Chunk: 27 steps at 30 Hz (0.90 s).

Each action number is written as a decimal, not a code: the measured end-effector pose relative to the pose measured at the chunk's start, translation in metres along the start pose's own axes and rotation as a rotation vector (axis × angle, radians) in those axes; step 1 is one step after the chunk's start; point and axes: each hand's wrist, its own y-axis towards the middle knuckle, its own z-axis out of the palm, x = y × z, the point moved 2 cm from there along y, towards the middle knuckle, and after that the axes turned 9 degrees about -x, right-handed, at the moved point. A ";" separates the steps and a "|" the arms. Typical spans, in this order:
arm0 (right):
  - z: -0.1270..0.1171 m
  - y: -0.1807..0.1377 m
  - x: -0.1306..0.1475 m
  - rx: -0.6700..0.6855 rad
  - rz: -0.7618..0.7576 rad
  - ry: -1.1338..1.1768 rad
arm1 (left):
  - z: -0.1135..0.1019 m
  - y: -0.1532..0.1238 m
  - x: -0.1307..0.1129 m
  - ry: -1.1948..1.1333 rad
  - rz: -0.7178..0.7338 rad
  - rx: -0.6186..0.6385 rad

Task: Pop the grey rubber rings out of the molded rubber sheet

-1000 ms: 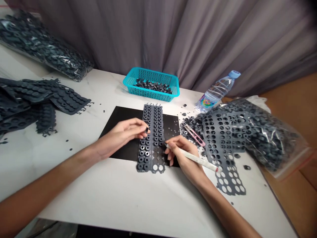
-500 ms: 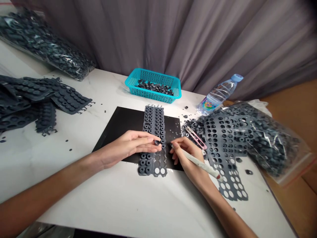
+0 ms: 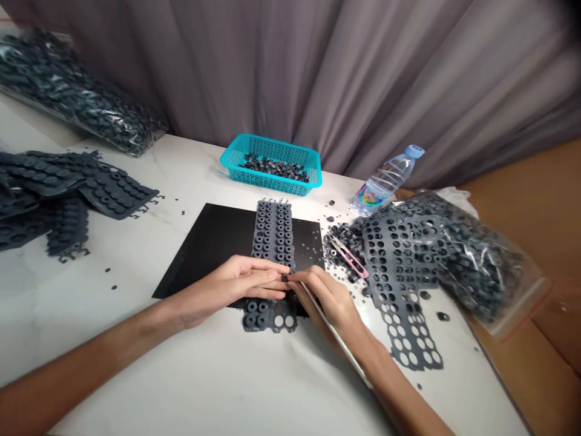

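Between the thumb and fingers of my left hand (image 3: 245,280) is a small dark rubber part (image 3: 285,277), pinched just above a moulded rubber sheet (image 3: 273,236). My right hand (image 3: 333,303) is closed on a thin white pen-like tool (image 3: 348,352), whose shaft slants back toward the wrist. The right fingertips meet the left ones at the part, and they hide the tool's tip. Rows of round ring-shaped parts fill much of the sheet, with open holes at its near right end. Under it lies a black mat (image 3: 204,242).
A teal basket (image 3: 272,183) with loose rubber parts stands behind the mat. To the right are pink thread snips (image 3: 349,257), a water bottle (image 3: 381,181), a punched-out sheet (image 3: 415,342) and a filled plastic bag (image 3: 494,278). At left lie rubber sheets (image 3: 113,188) and another full bag (image 3: 86,103).
My right hand has moved left to meet my left hand at the small part, and the tool has swung steeper. The whole view has shifted slightly.
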 end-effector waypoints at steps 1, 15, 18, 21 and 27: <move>-0.001 0.000 -0.001 -0.009 -0.002 -0.019 | 0.001 0.001 0.001 -0.002 0.011 -0.001; -0.071 -0.011 -0.068 -0.499 0.560 -0.323 | 0.003 0.002 0.001 0.247 0.201 0.008; -0.068 -0.014 -0.079 -0.509 0.549 -0.324 | 0.002 0.004 0.002 0.235 0.207 0.023; -0.064 -0.015 -0.084 -0.537 0.532 -0.349 | 0.005 0.002 -0.007 0.306 0.282 -0.047; -0.059 -0.009 -0.071 -0.563 0.500 -0.322 | 0.037 -0.042 -0.048 0.804 0.933 -0.007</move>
